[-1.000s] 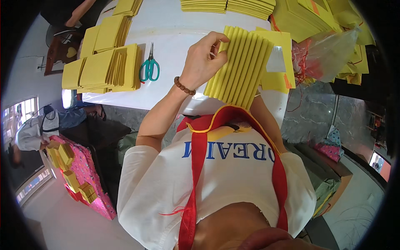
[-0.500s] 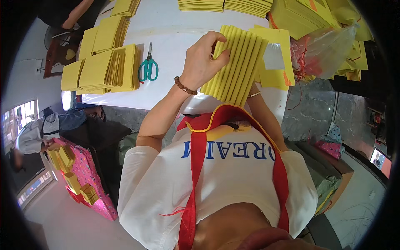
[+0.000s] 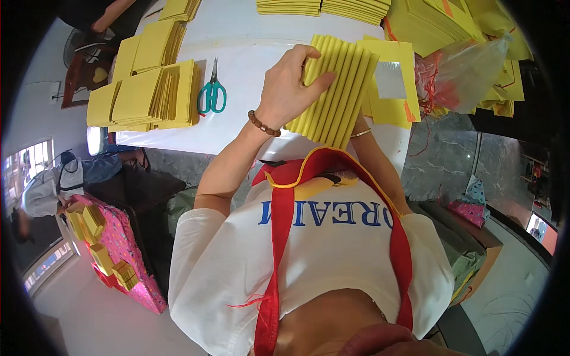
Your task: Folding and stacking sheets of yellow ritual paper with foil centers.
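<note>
Over the table's near edge I hold a bundle of folded yellow paper point(image 3: 339, 89), its rounded folds lined up side by side and tilted. My left hand point(image 3: 291, 80) grips its left side, thumb lying across the folds and fingers curled round the upper left edge. My right hand point(image 3: 360, 126) is behind the lower right of the bundle; its fingers are hidden. Flat yellow sheets point(image 3: 394, 80), one with a silvery rectangle, lie just right of the bundle. To the left, green-handled scissors point(image 3: 212, 95) rest on the white table point(image 3: 237, 65), points away from me.
Stacks of folded yellow paper point(image 3: 138, 98) line the table's left side, with more stacks point(image 3: 288, 7) at the far edge. At the right sit a clear plastic bag point(image 3: 469, 68) with red strings and larger yellow piles point(image 3: 436, 26). Another person's arm point(image 3: 113, 15) shows at far left.
My left thumb has slid a little to the right across the folds. The bundle has shifted slightly left and upward.
</note>
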Demonstrator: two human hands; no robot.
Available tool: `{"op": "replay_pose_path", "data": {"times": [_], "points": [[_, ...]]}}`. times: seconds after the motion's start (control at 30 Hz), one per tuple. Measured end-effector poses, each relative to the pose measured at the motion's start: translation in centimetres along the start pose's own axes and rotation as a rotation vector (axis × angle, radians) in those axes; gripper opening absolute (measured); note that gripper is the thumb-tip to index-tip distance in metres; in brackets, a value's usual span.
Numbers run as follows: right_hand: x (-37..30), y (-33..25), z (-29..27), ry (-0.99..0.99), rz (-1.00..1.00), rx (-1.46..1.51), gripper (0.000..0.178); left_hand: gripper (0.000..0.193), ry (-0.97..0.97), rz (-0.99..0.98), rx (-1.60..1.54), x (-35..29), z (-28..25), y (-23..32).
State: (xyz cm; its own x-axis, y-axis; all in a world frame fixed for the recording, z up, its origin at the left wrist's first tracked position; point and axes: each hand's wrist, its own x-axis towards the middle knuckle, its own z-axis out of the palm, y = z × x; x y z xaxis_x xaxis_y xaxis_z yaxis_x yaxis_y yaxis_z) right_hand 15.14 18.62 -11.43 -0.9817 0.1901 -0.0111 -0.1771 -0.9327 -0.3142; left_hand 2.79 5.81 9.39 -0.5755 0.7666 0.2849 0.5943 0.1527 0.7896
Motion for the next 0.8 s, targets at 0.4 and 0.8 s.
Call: {"op": "replay_pose_path", "data": {"times": [0.4,0.8], "points": [[-0.6,0.1,2.3,0.055,0.0,0.124,0.063,0.044,-0.023,-0.046,0.053,-0.2,0.0,0.0],[-1.0,-1.4,3.1,0.253,0.073,-0.135,0.055,0.073,-0.109,-0.093,0.022,0.3,0.8,-1.1]]}}
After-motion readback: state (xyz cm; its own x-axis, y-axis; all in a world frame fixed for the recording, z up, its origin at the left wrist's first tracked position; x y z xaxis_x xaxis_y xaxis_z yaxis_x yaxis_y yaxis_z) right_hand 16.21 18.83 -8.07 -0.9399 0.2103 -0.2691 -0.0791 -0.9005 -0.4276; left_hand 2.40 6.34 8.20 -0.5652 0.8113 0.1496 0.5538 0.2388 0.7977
